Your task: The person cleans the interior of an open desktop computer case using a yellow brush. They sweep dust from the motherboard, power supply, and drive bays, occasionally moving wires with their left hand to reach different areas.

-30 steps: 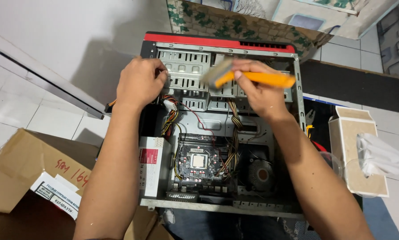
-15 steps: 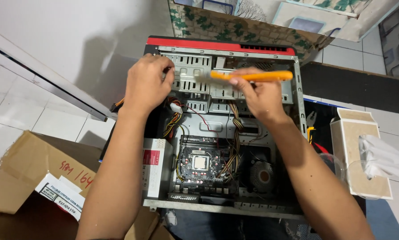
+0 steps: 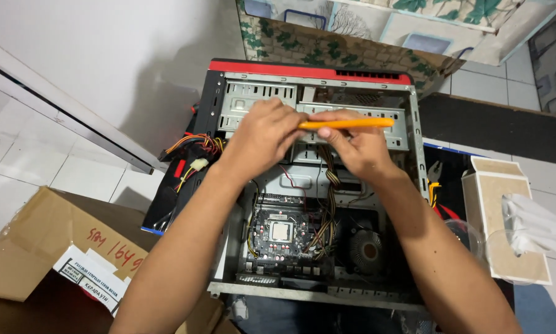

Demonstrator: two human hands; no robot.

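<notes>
White floor tiles (image 3: 55,167) spread out under everything, and right in the middle lies an open desktop computer case (image 3: 312,179) with a red front edge at the far side, its side panel off so the insides face up. Both hands are up at the drive bay cage (image 3: 253,99) near the far end of the case. Right hand (image 3: 355,148) is curled round an orange-handled tool (image 3: 346,124), gripping it at the near end, the handle lying level and pointing off to the right across the metal bays. Left hand (image 3: 262,136) is bunched up just beside it, fingers folded and meeting the tool's left end, though what the tip is doing is hidden behind those knuckles. Below the wrists, the motherboard (image 3: 281,238) sits in the case with its bare processor socket (image 3: 282,231) showing, bundled wires (image 3: 327,204) running down past it, and a round cooling fan (image 3: 367,249) just to its right. Loose power cables (image 3: 194,148) with a white connector spill out over the case's left wall. Near left, an open cardboard box (image 3: 49,247) with a white label; on the right, a tissue box (image 3: 507,216) with a tissue sticking out, standing apart from the case. Patterned cardboard (image 3: 327,46) leans beyond the far end.
</notes>
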